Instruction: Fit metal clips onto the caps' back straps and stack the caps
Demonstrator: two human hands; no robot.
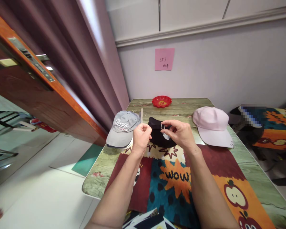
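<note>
A black cap (154, 140) sits on the table between my two hands. My right hand (180, 132) pinches a small square metal buckle (162, 126) at the cap's upper edge. On the cap's left side, my left hand (141, 136) is closed in a pinch; what lies between its fingertips is hidden. A thin pale strip (141, 115) rises just above that hand, and I cannot tell whether the fingers hold it. A grey cap (124, 125) with white lettering rests left of my left hand. To the right of my right hand stands a pale pink cap (212, 125).
A patterned cloth mat (169, 181) covers the front of the green table (97, 175). At the back is a red scalloped dish (161, 101). A wooden door (62, 105) and curtain (97, 63) stand left; another mat-covered table (280, 127) is at right.
</note>
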